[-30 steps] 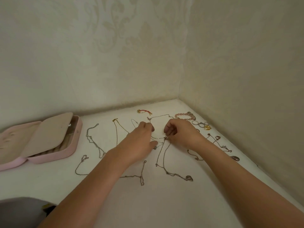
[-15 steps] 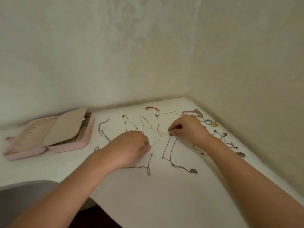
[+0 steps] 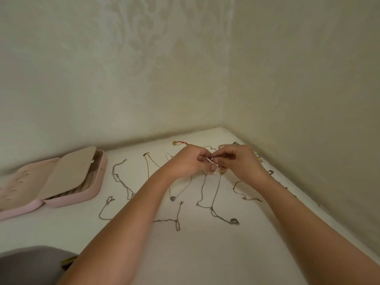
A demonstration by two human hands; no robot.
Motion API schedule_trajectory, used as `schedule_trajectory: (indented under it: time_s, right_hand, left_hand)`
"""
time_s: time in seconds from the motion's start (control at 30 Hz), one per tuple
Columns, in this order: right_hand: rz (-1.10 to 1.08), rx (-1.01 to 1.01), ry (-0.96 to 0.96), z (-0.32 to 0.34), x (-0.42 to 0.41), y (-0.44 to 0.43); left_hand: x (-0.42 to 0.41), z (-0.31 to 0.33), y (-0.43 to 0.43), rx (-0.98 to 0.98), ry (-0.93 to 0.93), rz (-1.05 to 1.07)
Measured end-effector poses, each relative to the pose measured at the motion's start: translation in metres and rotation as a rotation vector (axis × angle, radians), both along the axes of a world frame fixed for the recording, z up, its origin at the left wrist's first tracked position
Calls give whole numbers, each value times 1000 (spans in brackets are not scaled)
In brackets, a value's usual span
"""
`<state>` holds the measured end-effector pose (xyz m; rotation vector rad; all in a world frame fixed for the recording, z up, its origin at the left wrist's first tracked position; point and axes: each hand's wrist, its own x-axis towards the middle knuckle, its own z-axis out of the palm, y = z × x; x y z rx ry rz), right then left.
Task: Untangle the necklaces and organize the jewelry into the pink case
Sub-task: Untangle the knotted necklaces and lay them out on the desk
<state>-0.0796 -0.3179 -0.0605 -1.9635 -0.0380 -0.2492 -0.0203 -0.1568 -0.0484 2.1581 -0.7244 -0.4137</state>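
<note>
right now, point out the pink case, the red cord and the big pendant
pink case (image 3: 82,196): head view, front outer wall
red cord (image 3: 182,142): head view, its middle
big pendant (image 3: 234,221): head view, its centre

Home, prob bedroom/dressing nook. White tabletop (image 3: 205,258) sits in a corner btwn 2 walls w/ cream damask-pattern wallpaper (image 3: 148,44), domestic decor. Personal items on top: open pink case (image 3: 78,197) w/ beige lining, thin necklaces (image 3: 234,221) spread out loose.
</note>
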Motion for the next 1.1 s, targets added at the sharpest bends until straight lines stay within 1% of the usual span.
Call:
schedule_trajectory:
  time_s: [0.17,0.23,0.37,0.47,0.53,0.6,0.7,0.8,0.9,1.1]
  right_hand:
    - [-59,14,-22,0,3,-8]
    - [-66,23,-31,0,4,-9]
    - [-62,0,-39,-1,7,-14]
    - [-79,1,-36,-1,9,-15]
    - [-49,93,-16,2,10,-15]
    - [-21,191,26,5,8,-15]
    - [2,288,64,7,7,-14]
    - [16,337,105,7,7,-13]
    - [43,347,122,9,4,-11]
    - [26,290,134,12,2,-10]
  left_hand:
    - [7,-12,7,-228,125,21]
    - [8,-16,7,-283,173,11]
    - [12,-16,8,-308,214,-6]
    - [12,-16,10,-290,214,-23]
    - [10,-15,10,-238,164,-23]
    - [8,-13,10,-216,152,-6]
    - [8,-10,8,-247,188,41]
    - [6,-10,4,-259,137,64]
    - [5,-12,2,-287,89,80]
    - [3,-9,2,-410,126,72]
